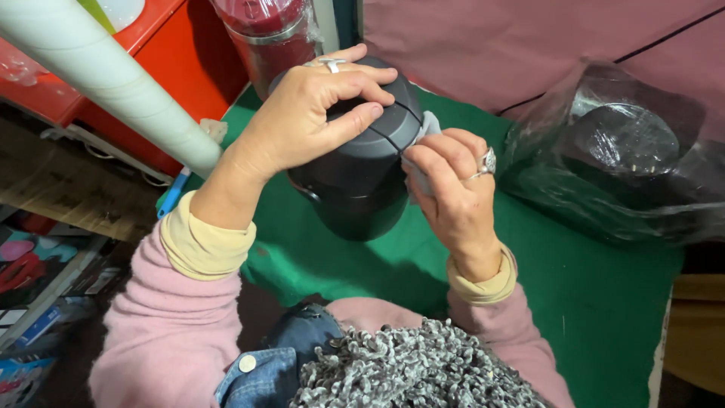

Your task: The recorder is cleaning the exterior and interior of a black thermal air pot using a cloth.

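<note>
Gripping the dark grey canister [355, 181] at its domed top, the left hand [302, 113] steadies it over the green felt mat [589, 295]; the right hand [453, 189] pinches a small grey cloth [427, 128] (against the canister's right side).

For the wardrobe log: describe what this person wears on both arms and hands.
Both arms wear fuzzy pink sweater sleeves with pale yellow cuffs showing at the wrists. The left hand has a silver ring on one finger; the right hand has a silver ring with a raised, stone-like top. No gloves or watch show.
</note>
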